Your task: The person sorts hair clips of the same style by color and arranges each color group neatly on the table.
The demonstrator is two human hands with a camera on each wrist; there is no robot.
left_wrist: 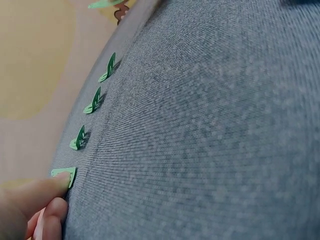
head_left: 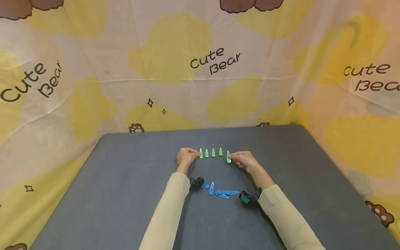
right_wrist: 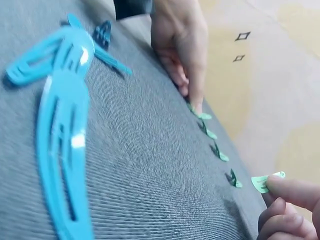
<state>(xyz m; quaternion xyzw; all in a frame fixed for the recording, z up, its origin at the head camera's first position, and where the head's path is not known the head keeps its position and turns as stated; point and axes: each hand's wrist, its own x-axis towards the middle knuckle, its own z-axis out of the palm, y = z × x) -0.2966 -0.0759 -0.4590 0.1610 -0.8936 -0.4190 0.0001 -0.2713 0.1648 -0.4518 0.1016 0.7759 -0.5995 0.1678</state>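
Green snap hair clips stand in a row across the grey table. My left hand (head_left: pixel 186 157) pinches the leftmost green hair clip (left_wrist: pixel 70 173) between thumb and fingers, at the table surface. At the row's right end, my right hand (head_left: pixel 245 159) holds another green hair clip (right_wrist: pixel 261 184) by thumb and finger; in the right wrist view it appears raised off the cloth. Between the hands, three more green clips (head_left: pixel 213 152) lie side by side with their narrow ends pointing away. The fingers under each held clip are partly hidden.
Several blue hair clips (head_left: pixel 211 188) lie nearer to me between the forearms, some overlapping. The left wrist strap (head_left: pixel 197 182) partly covers one. A grey cloth covers the table (head_left: pixel 125 194), and a printed curtain (head_left: pixel 175 52) hangs behind its far edge.
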